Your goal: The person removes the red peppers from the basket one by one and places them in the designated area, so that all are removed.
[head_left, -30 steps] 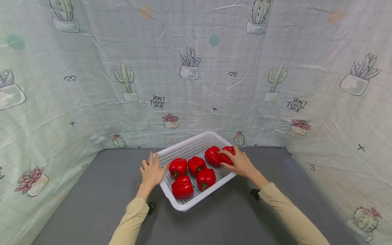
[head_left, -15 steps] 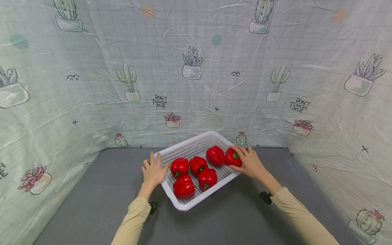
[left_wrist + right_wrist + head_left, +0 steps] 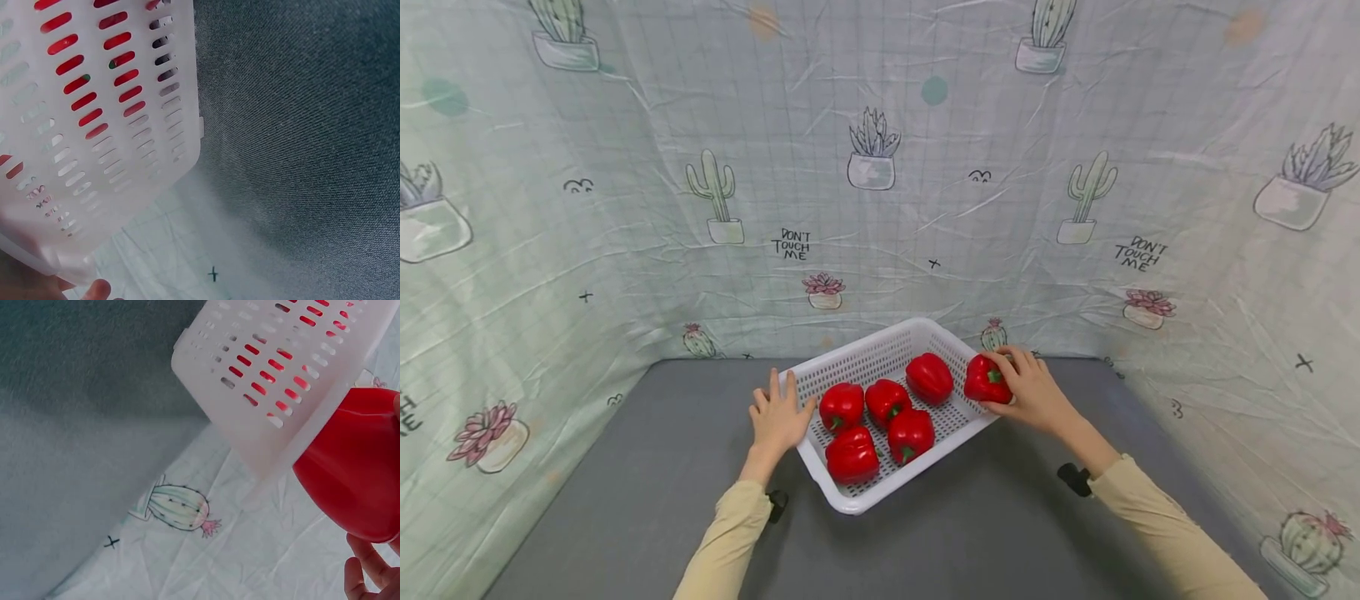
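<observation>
My right hand (image 3: 1037,396) grips a red bell pepper (image 3: 981,379) at the right end of a white perforated basket (image 3: 850,505). In the right wrist view this pepper (image 3: 356,462) shows above the basket's rim, with fingers (image 3: 369,565) against its lower side. Several other red bell peppers lie in the basket, among them one near the far right corner (image 3: 929,378) and one at the front left (image 3: 852,455). My left hand (image 3: 778,423) rests at the basket's left end, fingers spread and straight. Fingertips (image 3: 98,289) show by the rim in the left wrist view.
The basket stands at a slant on a dark grey tabletop (image 3: 647,483). A pale sheet printed with cacti (image 3: 880,233) hangs behind the table and along both sides, close behind the basket's far corner.
My right hand has drawn the pepper to the right and up, away from its neighbour and over the basket's right rim. The left hand has stayed at the left end.
</observation>
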Demonstrator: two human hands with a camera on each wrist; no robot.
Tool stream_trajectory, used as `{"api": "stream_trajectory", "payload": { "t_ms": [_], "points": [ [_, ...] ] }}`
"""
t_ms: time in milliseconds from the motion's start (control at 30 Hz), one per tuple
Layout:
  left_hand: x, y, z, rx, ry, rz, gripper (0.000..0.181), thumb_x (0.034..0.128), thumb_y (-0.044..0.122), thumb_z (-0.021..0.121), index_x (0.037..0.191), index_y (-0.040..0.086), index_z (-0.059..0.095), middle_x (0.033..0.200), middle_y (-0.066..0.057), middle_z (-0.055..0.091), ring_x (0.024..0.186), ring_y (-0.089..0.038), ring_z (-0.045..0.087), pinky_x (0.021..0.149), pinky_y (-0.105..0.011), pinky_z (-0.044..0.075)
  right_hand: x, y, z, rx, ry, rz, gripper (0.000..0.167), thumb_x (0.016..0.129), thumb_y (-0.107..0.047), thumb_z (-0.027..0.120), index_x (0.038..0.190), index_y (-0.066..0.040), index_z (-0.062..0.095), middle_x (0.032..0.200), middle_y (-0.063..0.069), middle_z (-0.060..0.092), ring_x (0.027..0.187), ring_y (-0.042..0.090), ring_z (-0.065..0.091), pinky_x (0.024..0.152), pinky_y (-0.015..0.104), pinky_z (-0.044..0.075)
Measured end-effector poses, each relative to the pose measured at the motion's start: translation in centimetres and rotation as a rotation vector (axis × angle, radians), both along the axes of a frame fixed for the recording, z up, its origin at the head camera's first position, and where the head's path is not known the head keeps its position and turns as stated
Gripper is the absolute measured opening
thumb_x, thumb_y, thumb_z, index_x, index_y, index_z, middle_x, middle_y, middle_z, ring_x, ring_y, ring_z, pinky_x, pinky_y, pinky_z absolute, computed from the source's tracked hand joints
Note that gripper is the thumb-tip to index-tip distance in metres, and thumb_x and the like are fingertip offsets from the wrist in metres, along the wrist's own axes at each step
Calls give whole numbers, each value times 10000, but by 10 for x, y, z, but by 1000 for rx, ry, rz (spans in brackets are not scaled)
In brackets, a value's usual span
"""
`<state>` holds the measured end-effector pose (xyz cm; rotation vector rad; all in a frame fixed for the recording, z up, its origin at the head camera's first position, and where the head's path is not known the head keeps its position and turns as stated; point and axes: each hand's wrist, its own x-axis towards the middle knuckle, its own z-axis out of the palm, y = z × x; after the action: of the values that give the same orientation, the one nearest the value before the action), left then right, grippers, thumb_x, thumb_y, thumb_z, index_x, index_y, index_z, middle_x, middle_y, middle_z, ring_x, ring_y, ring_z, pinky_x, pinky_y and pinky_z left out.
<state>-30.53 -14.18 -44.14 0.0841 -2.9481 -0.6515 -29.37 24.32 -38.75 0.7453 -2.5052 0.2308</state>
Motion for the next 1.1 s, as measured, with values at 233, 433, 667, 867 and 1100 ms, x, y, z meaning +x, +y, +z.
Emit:
{"api": "stream_trajectory", "payload": {
  "t_ms": [233,433,667,867,1100],
  "points": [
    [2,-1,1,9,-9,6,705,898,420,407,1418,8,171,1479,-227,22,1187,-460,128,917,-610,166,2,13,5,62,79,-18,773,614,-350,787,1259,-112,433,1163,155,471,1012,339,424,792,492,359],
    [3,0,2,22,10,-7,700,896,413,414,1415,3,181,1478,-228,25,1161,-453,146,898,-604,182,2,31,8,88,109,-58,762,628,-326,780,1271,-127,421,1199,178,461,1009,357,403,770,507,358],
    [1,1,4,20,2,-9,697,903,422,401,1422,19,167,1480,-223,21,1162,-441,139,894,-598,185,0,48,12,77,43,-95,732,672,-267,756,1291,-117,394,1244,211,416,1045,383,374,801,542,348],
    [1,2,4,23,-14,-3,695,905,410,407,1426,26,155,1483,-217,12,1170,-441,133,905,-602,176,-10,67,2,41,29,-113,705,673,-211,755,1280,-118,408,1238,221,399,1036,398,356,775,551,346],
    [1,1,3,25,-20,-5,696,904,406,410,1426,24,152,1482,-219,12,1158,-436,139,899,-599,177,-23,86,-14,5,43,-105,677,658,-168,766,1242,-107,430,1175,251,405,994,417,357,741,575,348]
  ]
}}
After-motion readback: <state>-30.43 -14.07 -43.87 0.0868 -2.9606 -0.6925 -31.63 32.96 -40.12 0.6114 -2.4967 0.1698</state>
